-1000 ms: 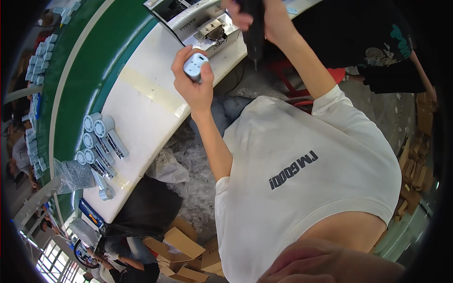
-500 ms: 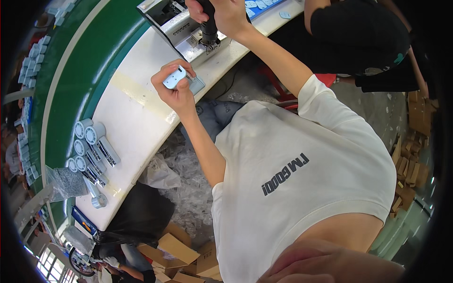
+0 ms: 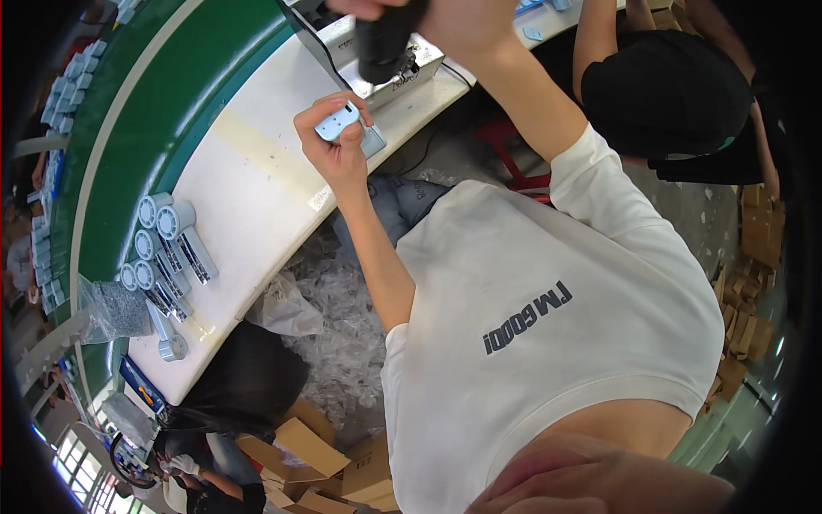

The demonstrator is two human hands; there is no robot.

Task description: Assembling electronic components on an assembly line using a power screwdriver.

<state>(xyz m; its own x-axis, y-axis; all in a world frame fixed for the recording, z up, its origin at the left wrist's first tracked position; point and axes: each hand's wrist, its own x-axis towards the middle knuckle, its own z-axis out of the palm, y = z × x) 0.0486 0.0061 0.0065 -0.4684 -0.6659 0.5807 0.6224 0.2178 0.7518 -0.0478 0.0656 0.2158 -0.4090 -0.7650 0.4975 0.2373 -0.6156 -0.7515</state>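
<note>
My left hand (image 3: 336,154) is closed around a light blue plastic housing (image 3: 336,125) with small holes in its face, held above the white table near its edge. Another light blue piece (image 3: 373,141) shows beside the fingers; whether it joins the housing, I cannot tell. At the top of the view, my right hand (image 3: 467,26) grips a thick black powered screwdriver (image 3: 383,43), pointing downward. Its tip is blurred and stands apart from the housing, over a metal box-shaped machine (image 3: 419,70).
Several light blue handheld fans (image 3: 175,220) lie on the white table (image 3: 257,163) at left, near a plastic bag of small parts (image 3: 120,308). Beyond runs a green conveyor (image 3: 128,171). Clear plastic bags (image 3: 342,343) and cardboard boxes (image 3: 308,450) sit below. A person in black (image 3: 668,94) works at right.
The screwdriver and my right hand look larger and have come closer to the camera. My left hand, still holding the housing, appears slightly higher and further right; the whole view has also shifted a little.
</note>
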